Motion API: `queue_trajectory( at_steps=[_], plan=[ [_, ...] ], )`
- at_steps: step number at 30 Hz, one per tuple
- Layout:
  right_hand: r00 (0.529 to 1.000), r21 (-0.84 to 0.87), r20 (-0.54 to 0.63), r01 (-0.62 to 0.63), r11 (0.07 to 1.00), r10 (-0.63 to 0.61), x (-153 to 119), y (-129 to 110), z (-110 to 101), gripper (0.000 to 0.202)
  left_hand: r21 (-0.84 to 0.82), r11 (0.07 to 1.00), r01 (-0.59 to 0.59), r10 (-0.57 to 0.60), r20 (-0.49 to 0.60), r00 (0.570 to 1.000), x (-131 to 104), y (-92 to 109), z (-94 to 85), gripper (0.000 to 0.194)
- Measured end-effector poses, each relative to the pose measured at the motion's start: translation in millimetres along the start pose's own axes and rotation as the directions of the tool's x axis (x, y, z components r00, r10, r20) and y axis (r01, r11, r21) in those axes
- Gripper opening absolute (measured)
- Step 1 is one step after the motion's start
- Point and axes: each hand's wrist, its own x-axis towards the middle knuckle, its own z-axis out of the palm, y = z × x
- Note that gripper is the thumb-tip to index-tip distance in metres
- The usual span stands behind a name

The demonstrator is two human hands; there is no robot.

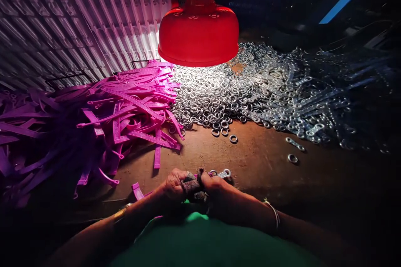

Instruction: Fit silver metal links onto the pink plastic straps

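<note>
A brown table (250, 154) bears purple strips (119, 112), metal rings (216, 96), metal links (307, 100).

The left hand (173, 187) and the right hand (216, 190), both with cloth wrapped on the fingers, meet at the near edge of the brown wooden tabletop (257, 162), closed together on a purple plastic strip (138, 192) and a small silver metal link with ring ends (223, 173). A heap of purple plastic strips (103, 121) lies on the left, a pile of silver metal rings (213, 96) sits under the red dome-shaped lamp shade (199, 35), and a spread of silver metal links (307, 100) extends to the right. A white slatted plastic panel (78, 21) stands behind the strips, and a few single rings lie loose between the piles and the hands.
</note>
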Motion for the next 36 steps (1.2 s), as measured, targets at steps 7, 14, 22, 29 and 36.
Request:
queue_trajectory(
  at_steps=[7, 14, 22, 29, 36],
  plan=[
    [0.996, -0.043, 0.055, 0.067, 0.997, -0.065, 8, 2, -11, 0.015, -0.048, 0.999, 0.008, -0.01, -0.055, 0.998, 10, -8, -7.7, 0.048],
    [0.978, -0.084, -0.147, 0.135, 0.987, -0.147, 7, 22, 2, 0.023, -0.215, 0.976, 0.027, -0.024, 0.017, 1.0, 11, -18, -12.1, 0.043],
    [0.984, -0.198, -0.173, 0.002, 0.98, -0.037, 5, 23, 14, 0.013, -0.152, 0.988, -0.03, 0.024, -0.041, 0.999, 6, -19, -9.4, 0.044],
    [0.999, -0.204, -0.027, 0.015, 0.979, -0.021, 7, 15, 15, 0.016, -0.158, 0.987, -0.002, -0.012, -0.086, 0.996, 2, -24, -2.5, 0.041],
    [0.999, -0.29, 0.04, 0.017, 0.957, -0.006, 14, 0, 6, 0.01, -0.179, 0.984, 0.007, -0.015, -0.042, 0.999, 4, -20, -6.0, 0.043]
  ],
)
